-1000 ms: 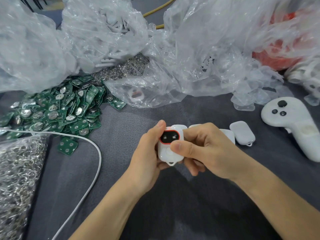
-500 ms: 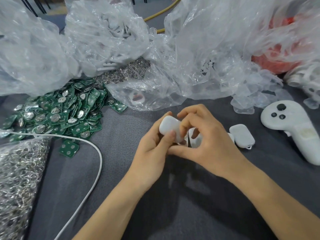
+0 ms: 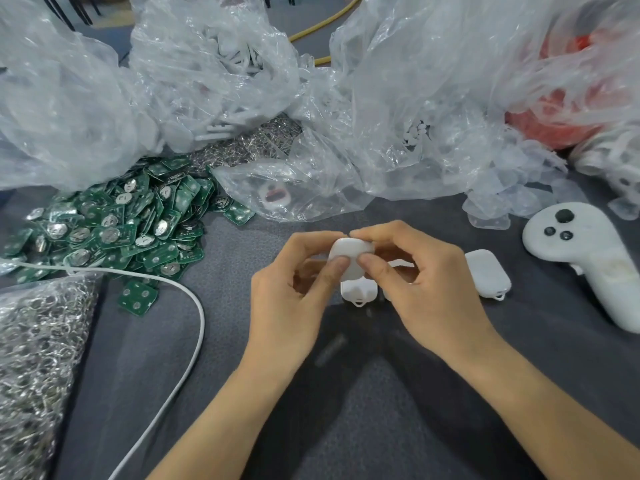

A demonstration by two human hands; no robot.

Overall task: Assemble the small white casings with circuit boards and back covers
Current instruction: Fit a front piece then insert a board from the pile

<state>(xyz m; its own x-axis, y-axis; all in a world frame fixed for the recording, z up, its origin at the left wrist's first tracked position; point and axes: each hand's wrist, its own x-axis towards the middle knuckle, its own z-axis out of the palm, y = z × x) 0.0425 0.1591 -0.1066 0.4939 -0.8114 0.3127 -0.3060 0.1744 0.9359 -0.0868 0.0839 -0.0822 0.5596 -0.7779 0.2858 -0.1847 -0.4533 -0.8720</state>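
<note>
Grey-clothed table [image 3: 433,410]: both hands raised just above it at centre, left hand [image 3: 291,292] and right hand [image 3: 426,289] each pinched closed, thumbs and fingertips on one small white casing [image 3: 351,258], plain side up; a second white casing [image 3: 358,291] lying directly beneath; another finished casing [image 3: 486,273] just right of the right hand; heap of green circuit boards [image 3: 114,226] at left; white controller [image 3: 588,261] far right; clear plastic bags [image 3: 398,116] behind
</note>
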